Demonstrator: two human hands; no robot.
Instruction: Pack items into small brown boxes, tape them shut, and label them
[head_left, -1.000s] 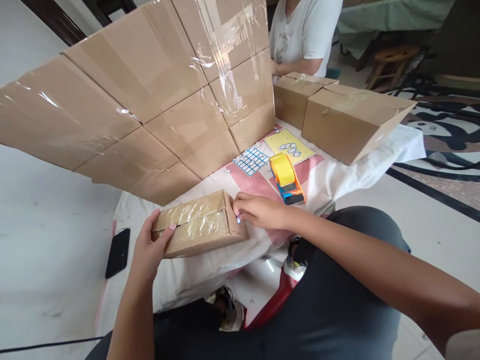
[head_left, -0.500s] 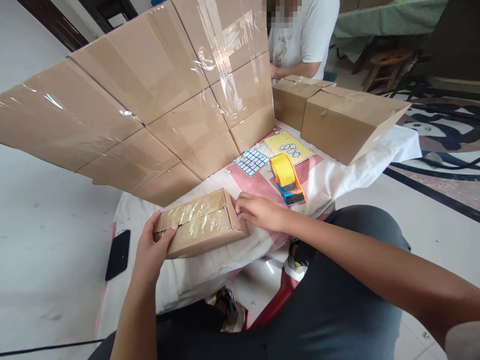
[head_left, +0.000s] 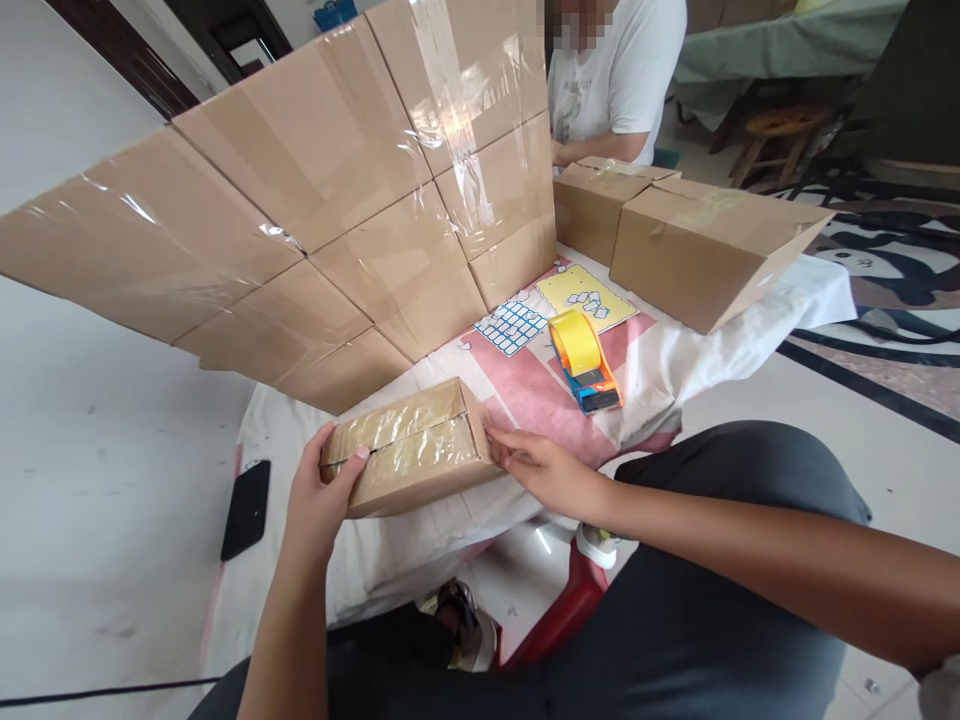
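A small taped cardboard box (head_left: 412,440) lies flat on the cloth-covered table in front of me, with shiny clear tape along its top seam. My left hand (head_left: 326,480) grips its left end, thumb on top and fingers round the far side. At the opposite end, my right hand (head_left: 536,465) has its fingers stretched out against the box's end face; the fingertips are partly hidden there, and no object shows in them. Beyond that hand stands a tape dispenser (head_left: 592,380) with a yellow roll of tape (head_left: 575,343).
Stacked cardboard boxes (head_left: 390,220) form a tall wall behind the small box. Two more boxes (head_left: 675,250) stand at the right, near a person in a white shirt (head_left: 637,70). A black phone (head_left: 246,510) lies at the left edge of the tablecloth (head_left: 360,570).
My right hand has slid down and nearer along the box's end face, and its fingers have straightened. The left hand keeps its grip. The whole view has shifted slightly.
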